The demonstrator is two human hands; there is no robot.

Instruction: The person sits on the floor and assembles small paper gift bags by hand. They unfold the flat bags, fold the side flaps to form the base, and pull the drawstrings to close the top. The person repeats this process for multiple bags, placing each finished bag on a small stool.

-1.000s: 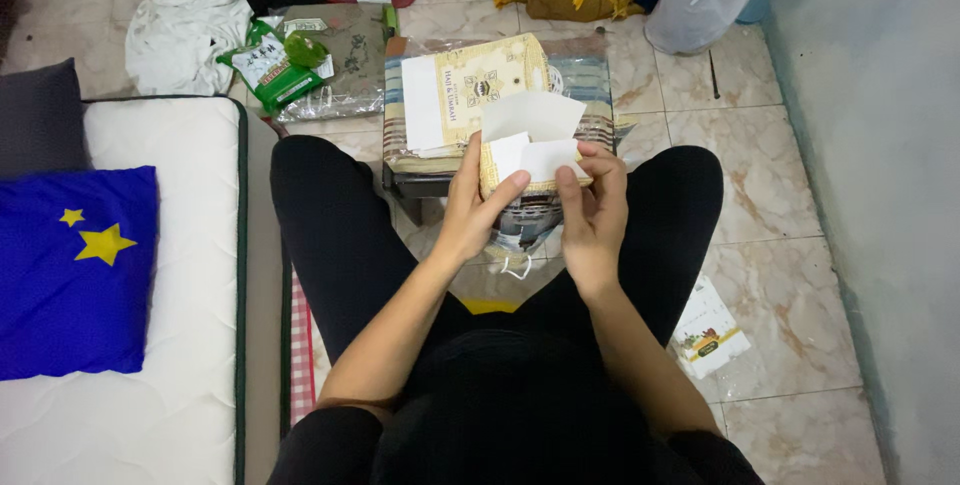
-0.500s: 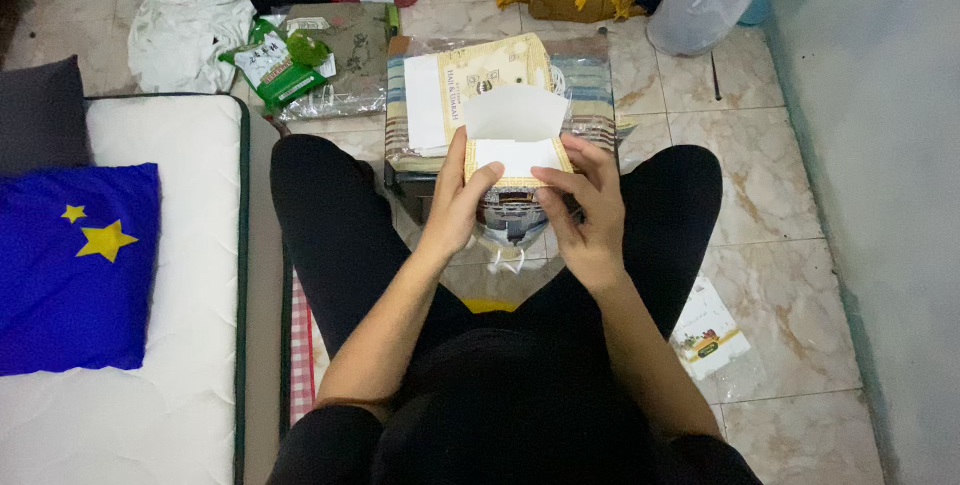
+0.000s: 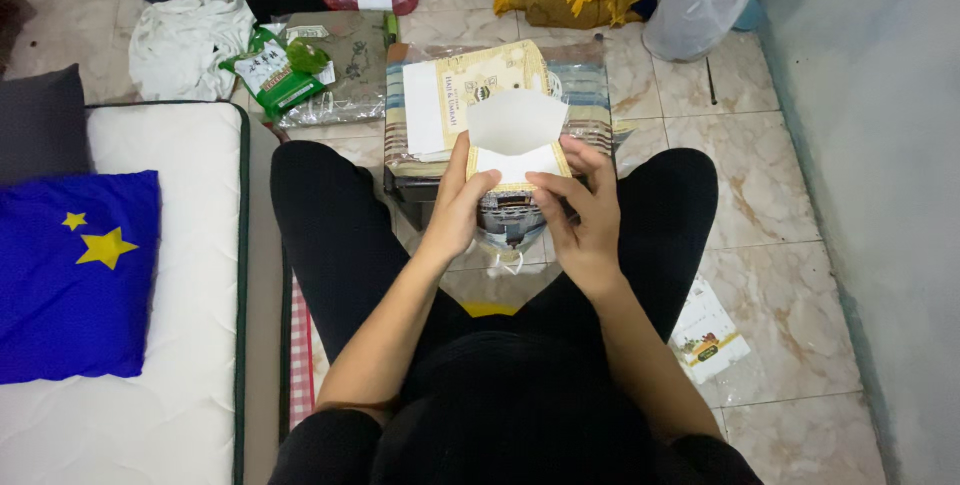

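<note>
White envelope (image 3: 516, 140), flap up, apparently empty, between both hands.

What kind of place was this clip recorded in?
Probably a room in a home, with the person sitting on a tiled floor. A white mattress with a blue star-print pillow lies alongside, and clothes and bags are piled ahead.
</note>
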